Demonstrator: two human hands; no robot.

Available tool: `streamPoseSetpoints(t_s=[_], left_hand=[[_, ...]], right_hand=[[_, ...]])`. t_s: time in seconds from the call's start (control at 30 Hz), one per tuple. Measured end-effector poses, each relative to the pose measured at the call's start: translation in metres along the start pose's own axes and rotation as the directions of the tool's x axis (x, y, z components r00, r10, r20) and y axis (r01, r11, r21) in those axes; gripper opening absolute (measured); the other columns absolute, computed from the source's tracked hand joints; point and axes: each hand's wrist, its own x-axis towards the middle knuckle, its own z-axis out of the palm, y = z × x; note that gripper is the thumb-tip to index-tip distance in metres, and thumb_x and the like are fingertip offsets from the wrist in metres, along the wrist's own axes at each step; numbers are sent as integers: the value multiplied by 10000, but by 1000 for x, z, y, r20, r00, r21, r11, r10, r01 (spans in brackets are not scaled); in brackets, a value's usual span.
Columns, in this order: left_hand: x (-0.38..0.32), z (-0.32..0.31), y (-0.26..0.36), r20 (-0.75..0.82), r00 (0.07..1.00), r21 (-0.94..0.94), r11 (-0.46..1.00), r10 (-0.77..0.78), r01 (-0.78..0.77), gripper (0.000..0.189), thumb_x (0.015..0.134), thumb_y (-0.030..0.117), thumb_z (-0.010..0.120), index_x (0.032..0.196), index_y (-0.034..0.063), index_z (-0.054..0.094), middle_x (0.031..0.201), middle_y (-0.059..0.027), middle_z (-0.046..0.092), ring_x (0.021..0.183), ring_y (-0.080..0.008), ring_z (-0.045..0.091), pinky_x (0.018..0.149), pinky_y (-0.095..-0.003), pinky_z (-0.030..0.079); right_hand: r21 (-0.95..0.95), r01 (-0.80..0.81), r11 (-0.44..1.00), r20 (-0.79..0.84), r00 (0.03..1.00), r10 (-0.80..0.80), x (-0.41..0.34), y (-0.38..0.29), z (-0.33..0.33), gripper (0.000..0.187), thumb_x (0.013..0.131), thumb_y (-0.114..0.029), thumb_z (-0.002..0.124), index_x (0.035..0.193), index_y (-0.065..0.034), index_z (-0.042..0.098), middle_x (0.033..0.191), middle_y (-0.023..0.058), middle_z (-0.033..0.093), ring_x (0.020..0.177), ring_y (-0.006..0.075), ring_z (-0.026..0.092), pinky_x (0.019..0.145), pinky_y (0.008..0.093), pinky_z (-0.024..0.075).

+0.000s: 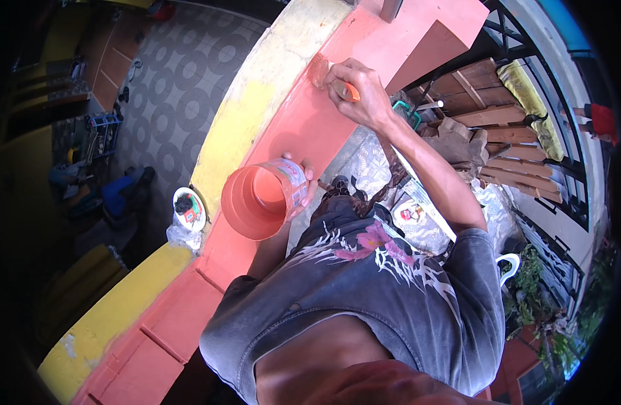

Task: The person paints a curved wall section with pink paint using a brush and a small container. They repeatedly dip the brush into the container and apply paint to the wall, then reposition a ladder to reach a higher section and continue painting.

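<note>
My right hand [358,93] grips a paintbrush by its orange handle [350,92]. The brush's bristles [320,71] press on the coral-pink ledge [310,129], close to its border with the yellow and whitish strip [249,109]; the paint there looks wet. In my left hand [305,190] is an open plastic paint tub [264,200], tilted so that its mouth faces me. Coral paint coats its inner wall, and a label with writing wraps its outside. Most of the left palm is hidden behind the tub.
On the yellow strip stands a white oval dish [190,208] with a dark clump, beside a crumpled clear plastic bag [183,235]. A post [391,9] rises from the ledge's far end. Wooden planks [512,134] lie at right. A person in red [603,121] is at the far right edge.
</note>
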Motion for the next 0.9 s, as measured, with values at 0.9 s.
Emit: streamPoseSetpoints(t_s=[0.9], left_hand=[[6,-17,-12,-69,987,73,987,148,-143,651,901,436,706,1453,199,454,1270,-279,470,840,-425,624,493,-333,552]], right_hand=[[162,-243,956,-28,968,251,-8,34,-22,125,789,-82,687,904,-50,724,922,118,707,865,248,705,788,346,541]])
